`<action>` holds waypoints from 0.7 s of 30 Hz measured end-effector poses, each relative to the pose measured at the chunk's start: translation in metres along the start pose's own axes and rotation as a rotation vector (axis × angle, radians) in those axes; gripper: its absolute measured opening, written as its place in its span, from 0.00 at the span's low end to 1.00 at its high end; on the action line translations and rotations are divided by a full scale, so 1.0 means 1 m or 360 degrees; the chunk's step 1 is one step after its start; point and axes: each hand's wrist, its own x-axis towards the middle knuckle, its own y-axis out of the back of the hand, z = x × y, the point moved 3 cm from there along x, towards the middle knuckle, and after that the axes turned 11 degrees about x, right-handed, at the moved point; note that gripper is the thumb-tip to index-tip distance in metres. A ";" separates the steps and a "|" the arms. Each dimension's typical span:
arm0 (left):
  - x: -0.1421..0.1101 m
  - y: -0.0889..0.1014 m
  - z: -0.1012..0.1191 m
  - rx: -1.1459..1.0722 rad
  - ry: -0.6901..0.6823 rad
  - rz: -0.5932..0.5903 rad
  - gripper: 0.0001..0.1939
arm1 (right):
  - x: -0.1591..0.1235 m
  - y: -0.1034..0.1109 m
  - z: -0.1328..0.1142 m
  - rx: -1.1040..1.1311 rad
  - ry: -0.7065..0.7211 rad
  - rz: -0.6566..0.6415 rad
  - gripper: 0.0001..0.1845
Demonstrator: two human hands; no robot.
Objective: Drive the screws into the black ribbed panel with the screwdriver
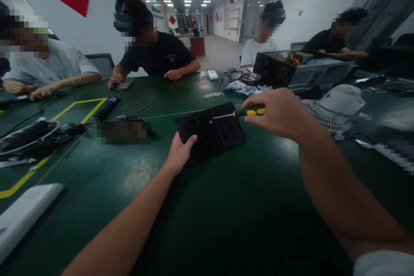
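Observation:
A flat black plastic panel (223, 136) with ribs and recesses is tilted above the green table. My left hand (181, 148) grips its left edge, with the thumb over the front face. In my right hand (281, 114) is a screwdriver (237, 113) with a yellow and black handle, pinched by the fingers and pointing left. Its metal tip reaches a small, round, pale spot (211, 121) on the panel; whether that is a screw I cannot tell.
On the right stand a white fan (343, 103) and an opened computer case (320, 73). At left lie a black bundle with cables (35, 138), a black case (108, 108) and a white box (29, 215). Several people sit across the green table (226, 207), one in a black shirt (158, 56).

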 end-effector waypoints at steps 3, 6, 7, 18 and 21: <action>0.000 0.000 0.000 -0.0016 -0.0011 0.0005 0.27 | 0.002 -0.001 0.003 0.0014 0.0012 0.0011 0.15; 0.000 0.000 0.000 -0.0013 -0.0015 0.0010 0.26 | 0.002 -0.003 0.003 -0.0003 0.0057 0.0011 0.15; 0.000 0.000 -0.001 -0.0005 -0.0014 0.0017 0.26 | 0.002 -0.004 0.002 -0.0006 0.0066 0.0014 0.15; 0.002 0.000 -0.005 0.0003 -0.0027 0.0011 0.27 | 0.002 -0.011 -0.002 -0.0005 0.0118 0.0081 0.17; 0.001 0.000 -0.003 -0.0003 -0.0032 0.0009 0.26 | 0.002 -0.012 -0.004 -0.0033 0.0125 0.0098 0.17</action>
